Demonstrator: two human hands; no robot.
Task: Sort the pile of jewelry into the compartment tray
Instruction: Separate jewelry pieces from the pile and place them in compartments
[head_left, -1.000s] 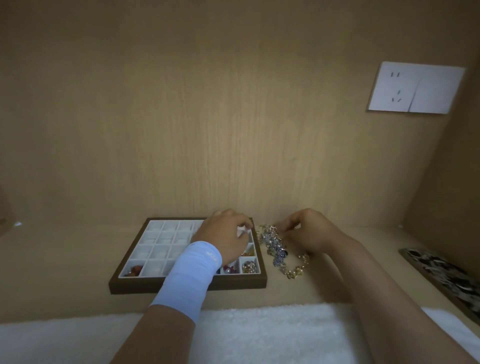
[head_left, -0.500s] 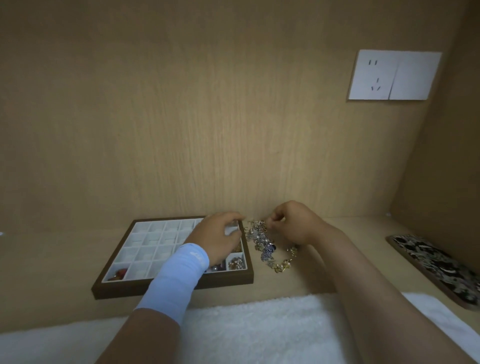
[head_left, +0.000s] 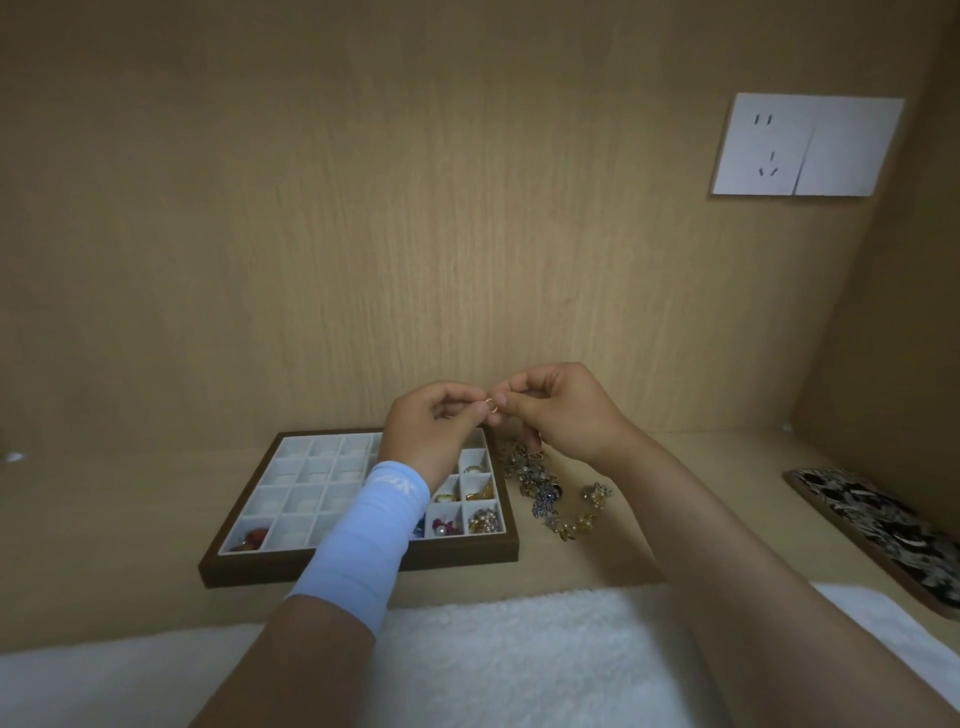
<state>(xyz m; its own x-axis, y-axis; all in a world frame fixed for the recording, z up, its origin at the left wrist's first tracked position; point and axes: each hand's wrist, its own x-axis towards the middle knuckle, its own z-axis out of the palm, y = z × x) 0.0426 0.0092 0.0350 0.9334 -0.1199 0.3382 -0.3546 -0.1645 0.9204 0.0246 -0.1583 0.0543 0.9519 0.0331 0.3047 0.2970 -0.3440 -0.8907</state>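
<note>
A brown compartment tray (head_left: 363, 558) with white cells lies on the wooden shelf; its right and front cells hold rings, beads and small pieces. Right of it spreads the jewelry pile (head_left: 550, 493) of silver and gold pieces. Above the tray's back right corner my left hand (head_left: 434, 428) and my right hand (head_left: 558, 408) meet, and both pinch one small gold ring (head_left: 491, 405) between their fingertips. A pale blue sleeve covers my left wrist and hides part of the tray.
A dark patterned tray (head_left: 883, 525) lies at the far right of the shelf. A white fluffy cloth (head_left: 519, 660) runs along the front edge. The wooden back wall carries a white socket plate (head_left: 805, 145); a side wall closes the right.
Both hands rose from the tray and the pile and came together in the air. They now pinch a small gold ring between them.
</note>
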